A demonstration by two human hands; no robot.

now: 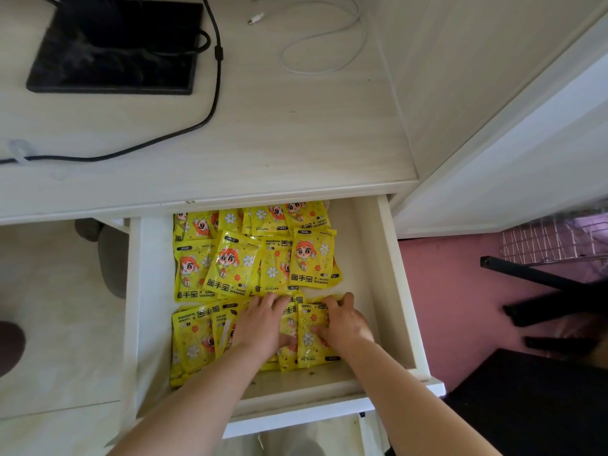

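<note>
**A:** Where are the person's hands?

**B:** Both are down in the open drawer [388, 258], which is pulled out from under the white tabletop [263, 143]. The left hand [263, 324] and the right hand [345, 324] sit side by side over the row nearest the drawer's front.

**A:** What lies in the drawer?

**B:** Yellow packets [230, 268] printed with a red-haired cartoon figure, white flowers and the words "HAND WARMER". They lie flat and overlapping in three rough rows, from the back under the tabletop's edge to the front.

**A:** How is the right grip?

**B:** It is clamped on one front-row packet [312, 352]. The fingers [345, 299] curl over its far edge and the thumb presses on its printed face. That packet lies at the right end of the front row, overlapping its neighbour.

**A:** And the left grip?

**B:** It is apart. The fingers lie spread and fairly straight across the neighbouring packets of the same row. The thumb rests on one of them, just beside the right thumb.

**A:** Is anything on the tabletop?

**B:** A black flat device [112, 54] sits at the far left. A black cable [215, 93] curves past it toward the left edge. A white cable [329, 44] lies looped farther right. A pink floor [460, 307] shows to the right of the drawer.
</note>
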